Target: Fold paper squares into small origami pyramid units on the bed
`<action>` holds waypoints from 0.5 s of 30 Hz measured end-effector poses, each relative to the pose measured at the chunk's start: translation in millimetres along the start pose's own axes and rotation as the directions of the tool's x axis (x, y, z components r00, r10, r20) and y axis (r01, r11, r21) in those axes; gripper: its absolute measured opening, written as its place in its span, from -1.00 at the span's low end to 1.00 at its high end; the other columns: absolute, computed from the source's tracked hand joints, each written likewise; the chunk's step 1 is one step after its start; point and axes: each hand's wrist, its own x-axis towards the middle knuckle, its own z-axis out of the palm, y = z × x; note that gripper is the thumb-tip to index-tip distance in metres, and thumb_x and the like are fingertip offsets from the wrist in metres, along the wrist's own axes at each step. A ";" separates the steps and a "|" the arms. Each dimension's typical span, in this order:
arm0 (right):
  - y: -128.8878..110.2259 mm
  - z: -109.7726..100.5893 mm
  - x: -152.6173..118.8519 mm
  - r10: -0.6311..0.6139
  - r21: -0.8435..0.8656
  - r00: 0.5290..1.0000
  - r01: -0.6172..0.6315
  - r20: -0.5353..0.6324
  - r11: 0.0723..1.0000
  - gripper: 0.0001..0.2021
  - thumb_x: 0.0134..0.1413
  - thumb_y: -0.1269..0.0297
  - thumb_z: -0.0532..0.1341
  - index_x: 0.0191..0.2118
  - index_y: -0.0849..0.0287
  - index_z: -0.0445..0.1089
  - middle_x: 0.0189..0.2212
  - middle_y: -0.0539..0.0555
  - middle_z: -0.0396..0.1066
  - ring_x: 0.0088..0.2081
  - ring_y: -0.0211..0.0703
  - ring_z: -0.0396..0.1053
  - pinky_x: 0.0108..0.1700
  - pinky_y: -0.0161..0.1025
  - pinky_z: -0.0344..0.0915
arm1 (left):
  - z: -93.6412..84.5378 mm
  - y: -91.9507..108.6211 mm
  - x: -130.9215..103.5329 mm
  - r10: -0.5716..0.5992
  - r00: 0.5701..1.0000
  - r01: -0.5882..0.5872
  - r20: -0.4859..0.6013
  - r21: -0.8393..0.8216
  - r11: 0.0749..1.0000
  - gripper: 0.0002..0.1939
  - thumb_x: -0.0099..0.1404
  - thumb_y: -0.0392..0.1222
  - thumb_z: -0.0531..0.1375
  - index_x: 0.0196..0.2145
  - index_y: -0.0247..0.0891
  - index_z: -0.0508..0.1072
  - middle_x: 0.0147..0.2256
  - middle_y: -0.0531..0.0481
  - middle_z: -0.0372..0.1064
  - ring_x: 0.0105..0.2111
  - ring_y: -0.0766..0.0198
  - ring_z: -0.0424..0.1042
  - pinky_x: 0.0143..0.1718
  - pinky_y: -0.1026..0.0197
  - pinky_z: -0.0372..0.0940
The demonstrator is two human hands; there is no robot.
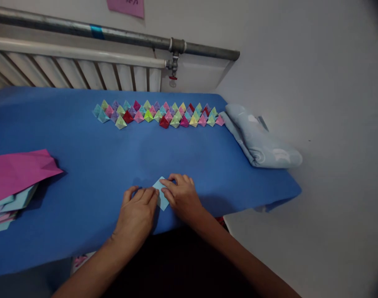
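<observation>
A small light blue piece of folded paper [163, 200] lies on the blue table cover near its front edge, one corner pointing toward me. My left hand [137, 211] holds down the paper's left side with its fingers close together. From the other side, my right hand [183, 198] has its thumb and index finger on the paper's upper right part, the other fingers curled. Parts of the paper are hidden under the fingertips of both hands.
Several colourful folded paper pieces [148, 116] stand in rows toward the back. At left is a stack of paper sheets under a magenta sheet [18, 170]. A folded pale blue cloth [257, 140] lies at right by the wall; a radiator [83, 72] runs behind the table.
</observation>
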 end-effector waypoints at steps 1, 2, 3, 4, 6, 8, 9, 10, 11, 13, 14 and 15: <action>1.3 0.0 0.8 -0.007 0.004 1.000 0.007 -0.001 1.000 -0.71 0.24 0.25 0.15 0.04 0.03 0.46 -0.10 0.14 0.43 -0.18 -0.05 0.28 -0.10 -0.09 0.14 | -2.3 -1.1 2.0 -0.002 1.000 0.002 0.029 -0.003 1.000 -0.59 0.29 -0.48 -0.04 -0.02 -0.32 0.47 -0.08 -0.18 0.48 -0.18 0.08 0.43 -0.01 -0.07 0.15; 3.1 -0.2 1.8 -0.017 0.021 1.000 0.017 -0.004 1.000 -0.71 0.25 0.24 0.14 0.04 0.05 0.46 -0.11 0.15 0.43 -0.18 -0.05 0.28 -0.10 -0.09 0.16 | -5.2 -2.6 5.0 0.000 0.998 0.001 0.061 -0.008 1.000 -0.60 0.30 -0.47 -0.04 -0.04 -0.30 0.48 -0.10 -0.17 0.49 -0.20 0.08 0.43 -0.03 -0.05 0.16; 5.4 -0.9 2.8 -0.026 0.056 1.000 0.027 -0.011 0.998 -0.71 0.26 0.24 0.13 0.03 0.08 0.47 -0.13 0.17 0.43 -0.17 -0.05 0.29 -0.08 -0.09 0.18 | -8.5 -4.7 9.2 0.001 0.996 0.000 0.093 -0.010 1.000 -0.62 0.32 -0.45 -0.05 -0.08 -0.29 0.49 -0.14 -0.16 0.49 -0.22 0.09 0.43 -0.07 -0.03 0.18; 8.4 -2.0 3.3 -0.025 0.115 0.999 0.028 -0.029 0.993 -0.71 0.26 0.25 0.12 0.01 0.12 0.48 -0.15 0.17 0.43 -0.16 -0.06 0.31 -0.06 -0.09 0.20 | -11.7 -7.4 14.6 0.003 0.992 -0.002 0.127 -0.012 1.000 -0.64 0.34 -0.42 -0.05 -0.13 -0.28 0.50 -0.19 -0.15 0.49 -0.24 0.09 0.43 -0.11 -0.01 0.19; 15.9 -5.6 1.9 0.027 0.280 0.995 0.002 -0.100 0.960 -0.71 0.26 0.26 0.10 -0.01 0.19 0.48 -0.16 0.18 0.43 -0.12 -0.09 0.34 -0.02 -0.13 0.23 | -17.1 -14.8 29.1 0.012 0.979 -0.009 0.202 -0.016 1.000 -0.66 0.37 -0.36 -0.07 -0.24 -0.27 0.51 -0.30 -0.13 0.46 -0.28 0.09 0.43 -0.19 0.04 0.20; 24.5 -10.1 -3.1 0.137 0.434 0.975 -0.049 -0.175 0.899 -0.71 0.25 0.27 0.09 -0.01 0.18 0.46 -0.14 0.16 0.43 -0.10 -0.12 0.37 -0.02 -0.16 0.27 | -19.6 -23.9 47.2 0.062 0.958 -0.043 0.281 -0.071 0.997 -0.68 0.36 -0.31 -0.06 -0.26 -0.28 0.49 -0.31 -0.13 0.44 -0.31 0.12 0.43 -0.23 0.09 0.21; 28.6 -12.1 -6.6 0.187 0.482 0.962 -0.071 -0.197 0.873 -0.71 0.23 0.27 0.10 -0.01 0.16 0.46 -0.13 0.15 0.43 -0.11 -0.13 0.38 -0.03 -0.17 0.29 | -19.8 -28.3 56.8 0.090 0.949 -0.055 0.301 -0.123 0.991 -0.71 0.34 -0.30 -0.04 -0.23 -0.28 0.49 -0.28 -0.13 0.44 -0.31 0.13 0.43 -0.23 0.11 0.22; 32.4 -13.9 -10.6 0.224 0.509 0.952 -0.089 -0.210 0.856 -0.72 0.21 0.26 0.11 -0.03 0.13 0.46 -0.12 0.13 0.43 -0.13 -0.14 0.39 -0.06 -0.17 0.31 | -19.7 -32.3 66.3 0.124 0.942 -0.069 0.311 -0.182 0.981 -0.74 0.30 -0.30 0.02 -0.20 -0.27 0.49 -0.24 -0.14 0.44 -0.25 0.12 0.43 -0.20 0.12 0.23; 35.6 -15.1 -14.5 0.246 0.520 0.945 -0.102 -0.215 0.848 -0.73 0.19 0.26 0.12 -0.05 0.11 0.46 -0.12 0.13 0.43 -0.15 -0.14 0.39 -0.09 -0.17 0.32 | -19.4 -35.5 75.4 0.152 0.938 -0.080 0.312 -0.230 0.970 -0.74 0.23 -0.32 0.07 -0.17 -0.25 0.49 -0.18 -0.14 0.43 -0.18 0.10 0.42 -0.17 0.13 0.22; 40.4 -16.1 -21.0 0.266 0.530 0.938 -0.112 -0.223 0.840 -0.75 0.15 0.27 0.14 -0.10 0.11 0.48 -0.13 0.12 0.43 -0.20 -0.14 0.40 -0.13 -0.17 0.34 | -19.2 -39.3 91.3 0.204 0.916 -0.091 0.345 -0.318 0.944 -0.63 0.07 -0.37 0.14 -0.15 -0.18 0.49 -0.11 -0.10 0.42 -0.09 0.07 0.38 -0.11 0.13 0.21; 41.9 -16.0 -23.2 0.270 0.536 0.935 -0.111 -0.230 0.837 -0.76 0.14 0.28 0.15 -0.11 0.11 0.48 -0.13 0.12 0.42 -0.22 -0.15 0.40 -0.15 -0.18 0.34 | -19.5 -39.9 97.8 0.213 0.905 -0.080 0.368 -0.344 0.935 -0.60 0.01 -0.39 0.16 -0.16 -0.15 0.50 -0.11 -0.07 0.43 -0.09 0.07 0.38 -0.10 0.13 0.20; 42.9 -15.7 -24.6 0.274 0.543 0.932 -0.107 -0.236 0.833 -0.76 0.13 0.28 0.15 -0.12 0.12 0.48 -0.13 0.12 0.42 -0.23 -0.16 0.40 -0.15 -0.18 0.34 | -20.0 -40.1 103.1 0.214 0.895 -0.064 0.392 -0.361 0.931 -0.59 -0.03 -0.40 0.17 -0.19 -0.13 0.51 -0.15 -0.05 0.45 -0.12 0.07 0.39 -0.12 0.13 0.20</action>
